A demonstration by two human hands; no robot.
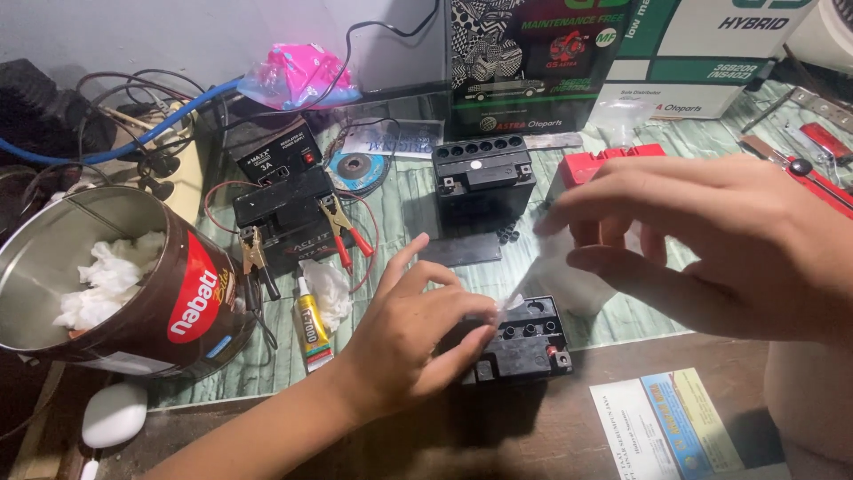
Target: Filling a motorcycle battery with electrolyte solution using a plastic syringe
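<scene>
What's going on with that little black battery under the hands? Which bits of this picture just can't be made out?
- Small black battery, head view: its near left side is covered by the left hand.
- White scrap at the fingertips: blurred, its kind unclear.
- Right hand: motion-blurred, wrist cut off by the right edge.
- Red part: half hidden behind the right hand.

Even, fairly bright indoor light from above, soft shadows under the hands on the worktop, mild glare on the tin can rim at left, right hand large, close and motion-blurred, lower edge dim.

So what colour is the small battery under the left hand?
Black; the battery under the left hand shows best in the head view.
</scene>
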